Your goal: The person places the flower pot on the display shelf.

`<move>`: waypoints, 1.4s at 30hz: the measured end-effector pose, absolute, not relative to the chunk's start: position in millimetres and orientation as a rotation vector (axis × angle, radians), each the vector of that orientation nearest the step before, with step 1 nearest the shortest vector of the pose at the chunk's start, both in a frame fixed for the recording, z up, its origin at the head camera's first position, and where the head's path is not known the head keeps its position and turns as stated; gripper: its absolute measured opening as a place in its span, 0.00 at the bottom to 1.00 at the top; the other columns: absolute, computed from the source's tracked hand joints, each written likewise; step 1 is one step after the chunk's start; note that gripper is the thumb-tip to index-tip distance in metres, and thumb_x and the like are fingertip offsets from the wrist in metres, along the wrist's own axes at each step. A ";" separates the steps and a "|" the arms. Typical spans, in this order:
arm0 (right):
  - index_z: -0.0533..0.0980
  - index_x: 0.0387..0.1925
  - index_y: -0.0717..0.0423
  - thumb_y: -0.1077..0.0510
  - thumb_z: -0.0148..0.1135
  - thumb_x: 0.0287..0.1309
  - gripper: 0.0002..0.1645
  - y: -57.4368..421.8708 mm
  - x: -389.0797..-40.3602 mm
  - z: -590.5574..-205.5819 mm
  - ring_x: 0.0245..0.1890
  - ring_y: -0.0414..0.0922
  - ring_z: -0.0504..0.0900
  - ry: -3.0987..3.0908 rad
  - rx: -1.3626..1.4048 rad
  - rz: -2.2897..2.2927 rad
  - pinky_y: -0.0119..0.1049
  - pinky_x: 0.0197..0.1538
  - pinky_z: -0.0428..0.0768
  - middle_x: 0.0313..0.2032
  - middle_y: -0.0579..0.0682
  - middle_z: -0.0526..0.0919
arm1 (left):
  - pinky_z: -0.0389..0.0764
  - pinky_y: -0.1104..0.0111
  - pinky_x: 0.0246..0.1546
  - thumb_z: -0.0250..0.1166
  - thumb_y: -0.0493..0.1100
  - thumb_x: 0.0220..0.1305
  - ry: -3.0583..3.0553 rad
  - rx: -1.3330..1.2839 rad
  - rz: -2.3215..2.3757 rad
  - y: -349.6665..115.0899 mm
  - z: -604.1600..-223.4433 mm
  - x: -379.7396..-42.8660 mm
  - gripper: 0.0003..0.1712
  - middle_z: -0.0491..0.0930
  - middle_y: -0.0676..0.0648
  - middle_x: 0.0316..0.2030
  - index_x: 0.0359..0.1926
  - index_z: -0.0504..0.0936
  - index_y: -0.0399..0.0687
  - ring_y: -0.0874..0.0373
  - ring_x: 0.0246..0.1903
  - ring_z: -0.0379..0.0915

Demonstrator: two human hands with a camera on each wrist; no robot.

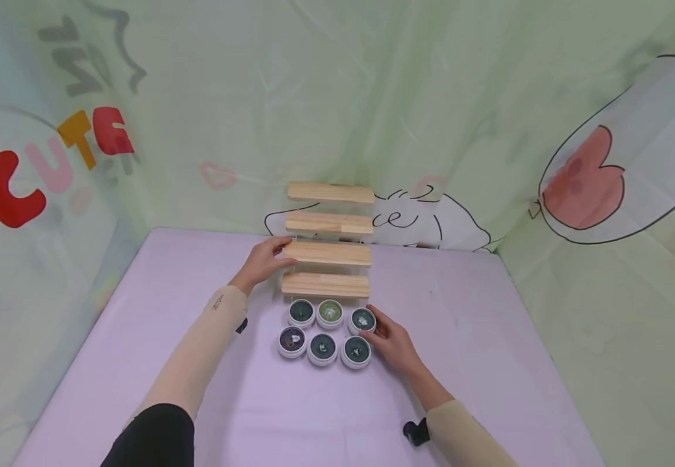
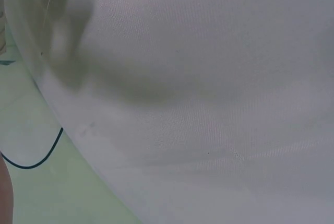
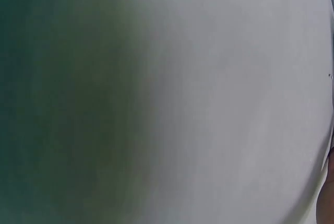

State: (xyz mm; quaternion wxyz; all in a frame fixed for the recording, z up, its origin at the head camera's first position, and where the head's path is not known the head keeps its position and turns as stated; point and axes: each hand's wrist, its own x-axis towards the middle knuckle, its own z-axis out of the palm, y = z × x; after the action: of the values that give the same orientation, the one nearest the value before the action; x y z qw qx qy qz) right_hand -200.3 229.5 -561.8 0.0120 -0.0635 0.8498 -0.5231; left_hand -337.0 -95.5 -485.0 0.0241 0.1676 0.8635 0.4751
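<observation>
A stepped wooden rack with several pale slats stands at the back of the table. My left hand (image 1: 263, 263) grips the left end of one middle slat (image 1: 328, 253), fingers at its far edge and thumb at its near edge. In front of the lowest slat (image 1: 326, 285), several small round white tubs are set in two rows. Between thumb and fingers my right hand (image 1: 394, 340) holds the back-right tub (image 1: 363, 320), which has a dark green top with a pale patch. Close by are a lighter green tub (image 1: 330, 313) and a dark green tub (image 1: 355, 351).
A pale lilac cloth (image 1: 460, 337) covers the table. Behind and at both sides hang printed curtains (image 1: 244, 97) with letters and drawings. Both wrist views mostly show blurred pale cloth, with only a sliver of hand at the edge.
</observation>
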 end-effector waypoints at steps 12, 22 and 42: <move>0.66 0.69 0.58 0.57 0.72 0.54 0.43 227.4 -199.7 -549.2 0.63 0.48 0.73 2.743 -0.161 -1.569 0.32 0.60 0.75 0.65 0.57 0.71 | 0.69 0.64 0.66 0.71 0.43 0.60 2.673 0.495 1.465 -93.4 -484.1 -336.7 0.38 0.68 0.36 0.65 0.66 0.68 0.32 0.45 0.65 0.66; 0.62 0.71 0.61 0.57 0.70 0.57 0.43 212.6 -205.6 -511.7 0.65 0.48 0.70 2.733 -0.094 -1.642 0.28 0.58 0.75 0.67 0.57 0.68 | 0.69 0.65 0.66 0.71 0.43 0.60 2.686 0.490 1.449 -94.9 -480.6 -335.5 0.38 0.69 0.36 0.65 0.67 0.68 0.33 0.46 0.65 0.66; 0.62 0.72 0.57 0.51 0.68 0.60 0.43 145.1 -268.3 -428.0 0.62 0.45 0.74 2.813 -0.088 -1.649 0.30 0.58 0.77 0.65 0.57 0.72 | 0.69 0.67 0.65 0.71 0.43 0.59 2.693 0.464 1.438 -93.2 -478.7 -334.1 0.37 0.69 0.36 0.65 0.66 0.69 0.33 0.46 0.64 0.67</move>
State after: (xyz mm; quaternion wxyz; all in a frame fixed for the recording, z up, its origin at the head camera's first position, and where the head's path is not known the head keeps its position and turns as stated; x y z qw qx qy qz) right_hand -268.3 145.1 -428.0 -0.0599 -0.0269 0.8609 -0.5045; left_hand -334.1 -93.2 -478.7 0.0268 0.1502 0.8717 0.4657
